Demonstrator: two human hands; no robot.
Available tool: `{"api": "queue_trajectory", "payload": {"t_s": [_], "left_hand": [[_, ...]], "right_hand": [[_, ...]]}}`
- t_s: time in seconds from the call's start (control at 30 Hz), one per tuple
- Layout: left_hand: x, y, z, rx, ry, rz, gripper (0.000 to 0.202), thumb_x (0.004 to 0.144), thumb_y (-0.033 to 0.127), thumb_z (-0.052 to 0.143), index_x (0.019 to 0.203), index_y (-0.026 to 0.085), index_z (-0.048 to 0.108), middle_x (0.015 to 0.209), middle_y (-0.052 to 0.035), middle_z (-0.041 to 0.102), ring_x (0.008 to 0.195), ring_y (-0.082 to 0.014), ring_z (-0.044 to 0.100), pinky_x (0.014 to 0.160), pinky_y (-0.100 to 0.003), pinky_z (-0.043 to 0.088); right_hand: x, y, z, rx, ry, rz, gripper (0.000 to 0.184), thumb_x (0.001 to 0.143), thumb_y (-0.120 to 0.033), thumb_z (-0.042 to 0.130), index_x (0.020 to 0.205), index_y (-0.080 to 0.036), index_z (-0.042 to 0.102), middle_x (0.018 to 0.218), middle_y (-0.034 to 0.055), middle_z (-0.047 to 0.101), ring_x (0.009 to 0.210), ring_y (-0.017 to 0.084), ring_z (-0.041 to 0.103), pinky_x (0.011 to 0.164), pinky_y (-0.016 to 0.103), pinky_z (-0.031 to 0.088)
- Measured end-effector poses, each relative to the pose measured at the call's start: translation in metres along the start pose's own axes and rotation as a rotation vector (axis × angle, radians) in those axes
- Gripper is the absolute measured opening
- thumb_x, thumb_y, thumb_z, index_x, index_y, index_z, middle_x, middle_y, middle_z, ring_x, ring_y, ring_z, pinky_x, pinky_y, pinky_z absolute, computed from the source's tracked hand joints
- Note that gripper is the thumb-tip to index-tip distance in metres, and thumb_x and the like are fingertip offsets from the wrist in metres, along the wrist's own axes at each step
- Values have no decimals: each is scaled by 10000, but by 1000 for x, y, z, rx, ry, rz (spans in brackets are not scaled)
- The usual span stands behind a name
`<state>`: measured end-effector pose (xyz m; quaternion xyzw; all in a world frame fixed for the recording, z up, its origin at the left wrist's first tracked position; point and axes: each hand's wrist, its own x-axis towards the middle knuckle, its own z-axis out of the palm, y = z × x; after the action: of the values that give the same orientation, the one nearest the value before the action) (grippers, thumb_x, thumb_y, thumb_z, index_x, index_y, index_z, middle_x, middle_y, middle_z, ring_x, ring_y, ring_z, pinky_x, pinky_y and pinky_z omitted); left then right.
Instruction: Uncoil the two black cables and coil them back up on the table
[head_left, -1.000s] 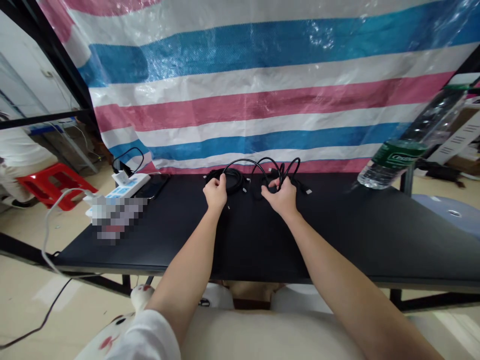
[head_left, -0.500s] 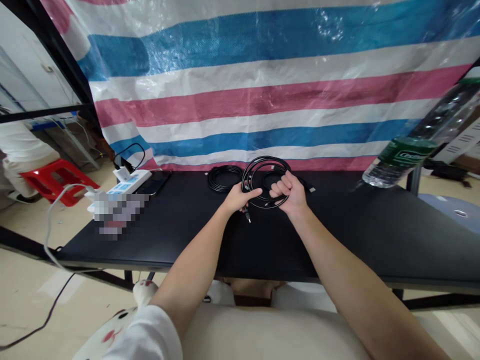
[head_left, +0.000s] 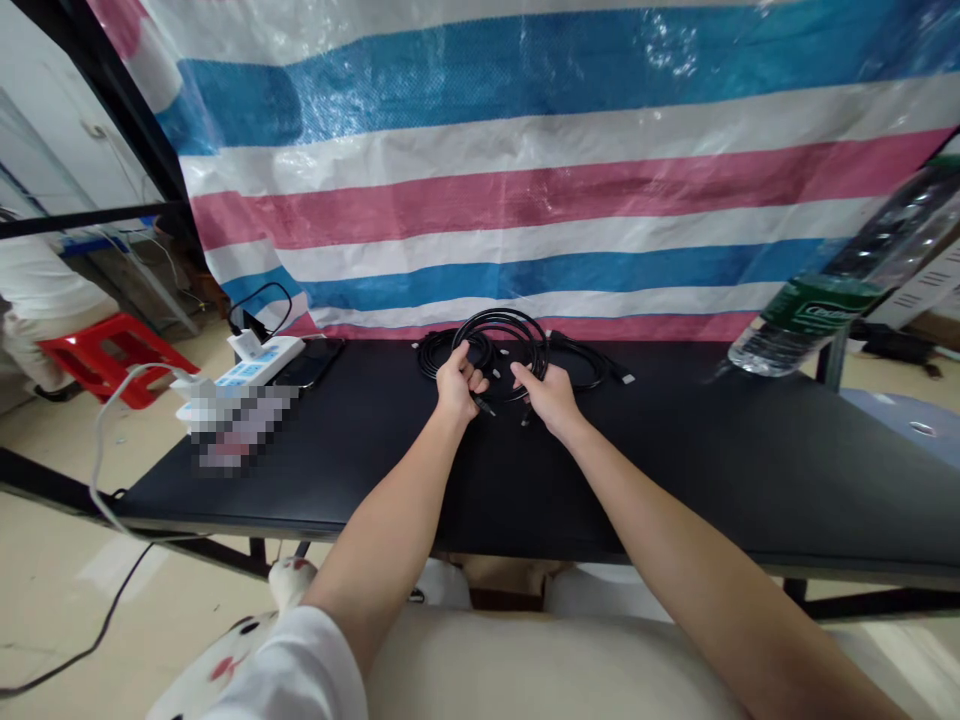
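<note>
Between my hands is a loosely coiled black cable point(head_left: 504, 316), raised a little above the black table point(head_left: 360, 440). My left hand point(head_left: 457, 385) curls its fingers round the left side of the coil. On the right side, my right hand point(head_left: 551, 392) pinches the loops with its thumb across them. A plug end point(head_left: 486, 406) sticks out by my left fingers, and another short end hangs by my right hand. Behind the held coil lie a second coiled cable point(head_left: 429, 352) on the left and a third cable point(head_left: 596, 365) on the right, both partly hidden.
At the table's left sit a white power strip point(head_left: 277, 352) with chargers and a dark phone point(head_left: 319, 362). A large water bottle point(head_left: 806, 315) stands on the right. A striped plastic sheet point(head_left: 487, 230) hangs behind. Someone sits on a red stool point(head_left: 120, 355) at far left.
The held coil has shifted slightly left. My left hand has turned, its fingers now curled round the loops; my right hand has moved left and down and now has its thumb over the cable.
</note>
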<state>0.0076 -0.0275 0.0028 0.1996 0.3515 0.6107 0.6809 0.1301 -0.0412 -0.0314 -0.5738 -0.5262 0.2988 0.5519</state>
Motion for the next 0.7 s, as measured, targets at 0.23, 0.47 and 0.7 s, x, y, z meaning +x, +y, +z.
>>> {"api": "queue_trajectory", "payload": {"t_s": [0.23, 0.47, 0.7], "left_hand": [[15, -3, -7, -12, 159, 183, 475, 603, 229, 808, 624, 220, 334, 404, 158, 261, 308, -25, 314, 363, -159, 251], [40, 1, -28, 329, 380, 471, 411, 719, 300, 750, 1016, 211, 481, 706, 37, 631, 632, -123, 657, 657, -247, 512], [37, 2, -34, 843, 464, 595, 695, 832, 305, 591, 1411, 131, 249, 1431, -236, 449, 1364, -274, 422, 1115, -375, 339]], "right_hand": [[5, -33, 13, -802, 13, 99, 322, 881, -338, 471, 945, -136, 713, 951, 173, 717, 955, 294, 670, 804, 350, 477], [38, -45, 46, -885, -179, 191, 416, 925, -318, 394, 1119, -100, 690, 1154, 213, 666, 1060, 280, 648, 835, 330, 487], [59, -50, 63, -870, -201, 190, 413, 927, -280, 380, 1164, -94, 662, 1214, 215, 637, 1110, 277, 626, 850, 334, 492]]}}
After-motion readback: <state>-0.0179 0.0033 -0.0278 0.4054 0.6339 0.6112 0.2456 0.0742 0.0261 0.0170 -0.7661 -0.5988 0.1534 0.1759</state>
